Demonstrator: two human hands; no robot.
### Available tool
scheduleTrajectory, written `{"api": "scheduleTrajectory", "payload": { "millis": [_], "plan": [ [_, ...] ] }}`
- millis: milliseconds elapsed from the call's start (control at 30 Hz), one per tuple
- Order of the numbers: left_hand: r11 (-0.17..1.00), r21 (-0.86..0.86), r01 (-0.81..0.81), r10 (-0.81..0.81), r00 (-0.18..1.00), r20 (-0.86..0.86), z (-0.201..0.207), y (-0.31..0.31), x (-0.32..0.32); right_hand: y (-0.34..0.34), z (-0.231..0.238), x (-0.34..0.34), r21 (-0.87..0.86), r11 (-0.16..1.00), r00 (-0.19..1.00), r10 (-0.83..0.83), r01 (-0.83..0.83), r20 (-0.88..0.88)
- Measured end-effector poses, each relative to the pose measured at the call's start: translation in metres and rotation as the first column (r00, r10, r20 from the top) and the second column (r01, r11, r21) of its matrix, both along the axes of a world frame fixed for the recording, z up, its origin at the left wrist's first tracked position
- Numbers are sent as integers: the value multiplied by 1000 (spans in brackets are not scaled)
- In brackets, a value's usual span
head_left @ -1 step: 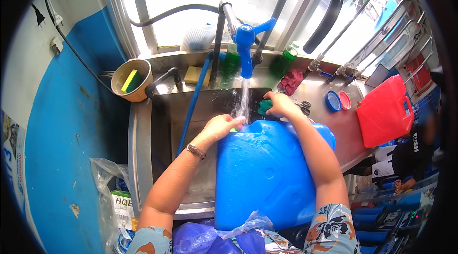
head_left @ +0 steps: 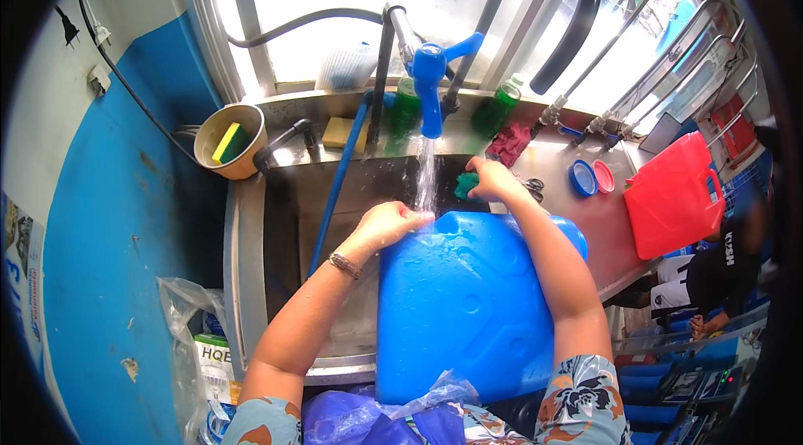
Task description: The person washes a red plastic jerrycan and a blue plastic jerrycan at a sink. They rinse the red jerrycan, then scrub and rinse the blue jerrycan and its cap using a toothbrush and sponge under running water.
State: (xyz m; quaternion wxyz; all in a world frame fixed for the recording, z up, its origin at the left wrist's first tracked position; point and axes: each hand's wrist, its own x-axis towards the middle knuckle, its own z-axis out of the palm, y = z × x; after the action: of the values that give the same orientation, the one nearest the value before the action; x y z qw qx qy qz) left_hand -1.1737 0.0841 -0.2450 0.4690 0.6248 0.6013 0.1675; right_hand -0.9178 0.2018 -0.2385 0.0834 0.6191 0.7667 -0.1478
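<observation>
A big blue plastic jerrycan (head_left: 468,311) lies tilted against the sink's front, between my forearms. Water (head_left: 427,177) runs from a blue-handled tap (head_left: 429,81) down at the jerrycan's far left edge. My left hand (head_left: 389,223) is at that edge in the splash, its fingers pressed together; whatever they hold is hidden. Beyond the jerrycan's far edge, my right hand (head_left: 499,183) has its fingers closed on a green scrubbing pad (head_left: 467,186).
A steel sink (head_left: 335,319) with a blue hose (head_left: 339,186) surrounds the work. Behind stand green bottles (head_left: 498,106), a sponge (head_left: 345,133) and a tub (head_left: 230,140). On the right are a red cloth (head_left: 508,144), scissors (head_left: 534,187), caps (head_left: 583,178) and a red jerrycan (head_left: 676,198).
My left hand has shifted slightly right along the jerrycan's edge, and the small pink and green bit by its fingertips no longer shows. My right hand has moved slightly with the scrubbing pad.
</observation>
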Motion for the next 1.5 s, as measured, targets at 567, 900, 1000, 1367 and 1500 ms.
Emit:
{"api": "scheduleTrajectory", "payload": {
  "millis": [567, 900, 1000, 1367, 1500],
  "plan": [
    [998, -10, -62, 62, 948, 313, 31, 24, -26, -175, 3, 226, 2, 761, 717, -611, 649, -335],
    [829, 521, 201, -320, 936, 148, 48, 39, -51, -271, 11, 190, -9, 807, -9, -4, 590, -1000],
    [937, 335, 95, -121, 991, 59, -13, 24, -63, -273, 48, 143, 145, 870, 302, -5, 470, -953],
    [385, 771, -508, 467, 827, 312, -70, -121, -34, -155, 46, -45, 469, 881, 879, 265, -54, -396],
    [390, 914, 110, -130, 989, -64, -29, -129, 16, -124, 34, -91, 355, 920, 900, 289, -166, -327]
  ]
}}
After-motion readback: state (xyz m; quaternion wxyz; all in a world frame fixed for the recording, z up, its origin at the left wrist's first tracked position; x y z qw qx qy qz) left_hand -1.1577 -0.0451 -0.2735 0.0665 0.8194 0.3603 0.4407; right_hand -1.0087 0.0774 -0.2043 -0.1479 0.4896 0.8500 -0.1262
